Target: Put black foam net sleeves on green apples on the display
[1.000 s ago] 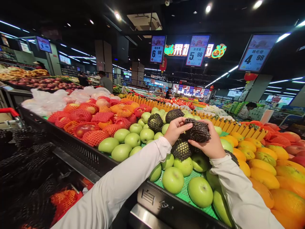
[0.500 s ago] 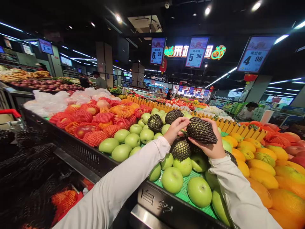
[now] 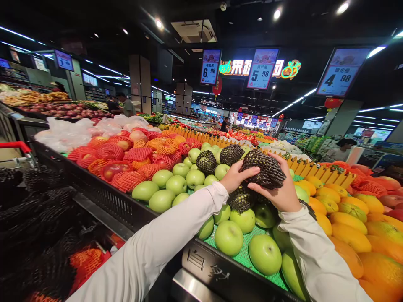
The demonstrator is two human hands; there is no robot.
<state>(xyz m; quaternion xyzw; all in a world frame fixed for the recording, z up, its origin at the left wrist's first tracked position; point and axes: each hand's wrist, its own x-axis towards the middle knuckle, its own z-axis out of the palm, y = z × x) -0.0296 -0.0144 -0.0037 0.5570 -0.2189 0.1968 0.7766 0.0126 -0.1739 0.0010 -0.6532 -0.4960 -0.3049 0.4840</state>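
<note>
Black-netted fruit [image 3: 263, 170] is held between the two hands: the left hand [image 3: 235, 176] grips its left end, and the right hand [image 3: 285, 191] is closed around its right side. Just below this grip, another netted piece [image 3: 241, 200] lies among green apples [image 3: 228, 238]. Leftward of the grip are red-netted fruits [image 3: 127, 181]; rightward, orange fruits [image 3: 351, 239]. Price screens [image 3: 263, 69] hang above, farther away.

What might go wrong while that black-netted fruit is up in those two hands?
The black-netted fruit might slip from the left hand and right hand and bruise the bare green apples below. The right sleeve, close to the frontmost apples, may nudge some.
</note>
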